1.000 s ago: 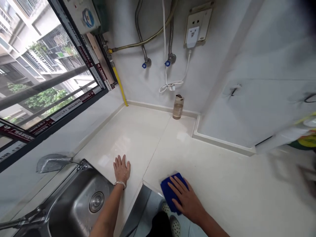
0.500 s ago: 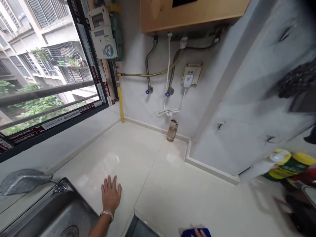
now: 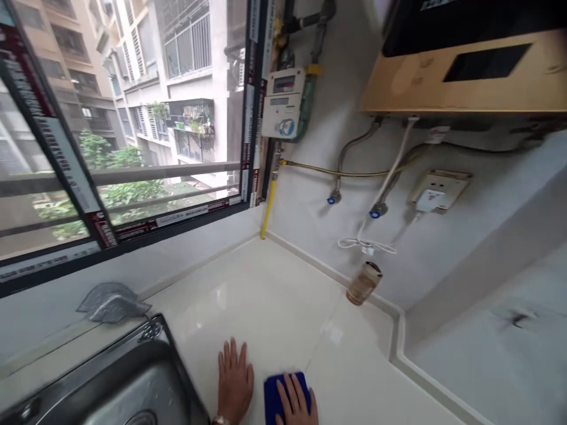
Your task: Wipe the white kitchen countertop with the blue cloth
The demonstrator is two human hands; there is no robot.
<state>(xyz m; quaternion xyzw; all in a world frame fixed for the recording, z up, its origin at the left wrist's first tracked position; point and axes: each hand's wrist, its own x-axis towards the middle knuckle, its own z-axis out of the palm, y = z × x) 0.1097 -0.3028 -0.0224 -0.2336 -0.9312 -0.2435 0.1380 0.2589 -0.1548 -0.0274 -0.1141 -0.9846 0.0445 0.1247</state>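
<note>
My left hand (image 3: 234, 382) lies flat, fingers spread, on the cream countertop (image 3: 266, 295) just right of the steel sink (image 3: 110, 383). Right beside it, my right hand (image 3: 296, 404) presses palm-down on a folded blue cloth (image 3: 277, 391) near the counter's front edge. The two hands are almost touching. Only the fingers and part of the back of my right hand show at the bottom of the picture.
A small brownish bottle (image 3: 363, 283) stands against the back wall in the corner. Above it hang hoses with blue valves (image 3: 332, 199), a socket (image 3: 436, 192) and a water heater (image 3: 465, 77). A yellow pipe (image 3: 268, 206) runs down beside the window (image 3: 110, 147).
My view has tilted up and swung left. My right hand has slid the blue cloth leftward until it sits next to my left hand, which has stayed flat on the counter.
</note>
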